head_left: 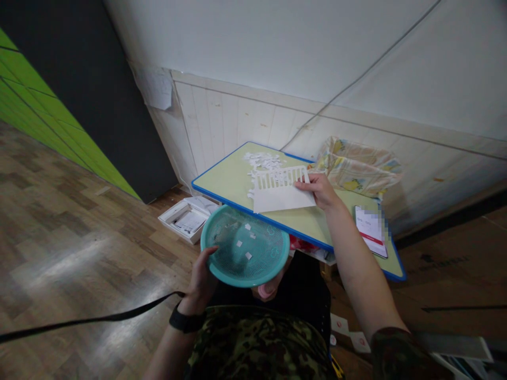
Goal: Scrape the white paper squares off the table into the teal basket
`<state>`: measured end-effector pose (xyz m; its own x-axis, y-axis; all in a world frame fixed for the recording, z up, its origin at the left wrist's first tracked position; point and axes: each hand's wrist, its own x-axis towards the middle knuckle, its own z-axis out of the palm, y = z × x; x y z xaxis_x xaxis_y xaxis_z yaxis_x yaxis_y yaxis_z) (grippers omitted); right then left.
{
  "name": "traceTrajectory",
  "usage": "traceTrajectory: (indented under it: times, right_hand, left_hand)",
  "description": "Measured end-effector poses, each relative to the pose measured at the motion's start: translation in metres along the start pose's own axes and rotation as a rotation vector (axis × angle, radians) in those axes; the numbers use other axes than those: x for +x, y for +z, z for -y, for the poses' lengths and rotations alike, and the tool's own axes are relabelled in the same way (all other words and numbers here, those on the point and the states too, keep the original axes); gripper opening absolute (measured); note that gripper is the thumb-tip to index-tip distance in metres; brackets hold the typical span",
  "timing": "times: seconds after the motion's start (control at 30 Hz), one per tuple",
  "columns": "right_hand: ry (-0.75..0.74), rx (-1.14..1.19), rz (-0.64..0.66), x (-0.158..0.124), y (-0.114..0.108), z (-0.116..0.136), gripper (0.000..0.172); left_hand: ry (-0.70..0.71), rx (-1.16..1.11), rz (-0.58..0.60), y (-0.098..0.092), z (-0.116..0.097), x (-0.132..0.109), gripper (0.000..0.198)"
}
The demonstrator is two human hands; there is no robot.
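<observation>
From the head view, I hold the teal plastic colander in the left hand: the thumb hooks over the rim, and the other fingers are mostly hidden beneath. This grip presumably keeps the mouth facing up, so that the few white paper scraps inside stay contained. The colander sits at the near edge of the blue-edged table; I cannot confirm contact. The right hand pinches the slotted white sheet by its right end, thumb on the upper face, which likely leaves the long edge unobstructed. The sheet lies over the tabletop, partly covering the scrap pile. The smartphone and fabric-lined basket stand to the right, apart from the pile.
</observation>
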<state>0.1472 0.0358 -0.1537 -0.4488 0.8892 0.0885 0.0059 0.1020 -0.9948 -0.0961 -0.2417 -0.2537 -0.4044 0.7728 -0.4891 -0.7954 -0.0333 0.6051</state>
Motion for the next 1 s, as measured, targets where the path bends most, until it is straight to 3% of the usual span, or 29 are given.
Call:
traceTrajectory:
  times: [0.17,0.43,0.63,0.8,1.0]
  right_hand:
    - [-0.044,0.051,-0.142,0.005,-0.016,0.000,0.039]
    - [-0.007,-0.047,0.015,0.000,-0.004,0.000,0.040]
    - [-0.128,-0.052,-0.149,0.010,-0.001,-0.010,0.044]
    - [-0.167,-0.169,-0.149,0.014,-0.006,-0.014,0.042]
    - [-0.108,-0.047,-0.165,0.008,-0.010,-0.008,0.041]
  left_hand:
    - [-0.011,0.011,0.027,0.001,0.000,0.000,0.024]
    - [-0.020,0.010,0.013,0.002,0.000,-0.001,0.026]
    - [-0.005,0.001,0.036,0.003,-0.002,-0.001,0.025]
    - [0.011,-0.017,0.014,0.003,-0.003,-0.001,0.028]
    - [0.005,-0.010,-0.006,0.004,-0.003,0.000,0.024]
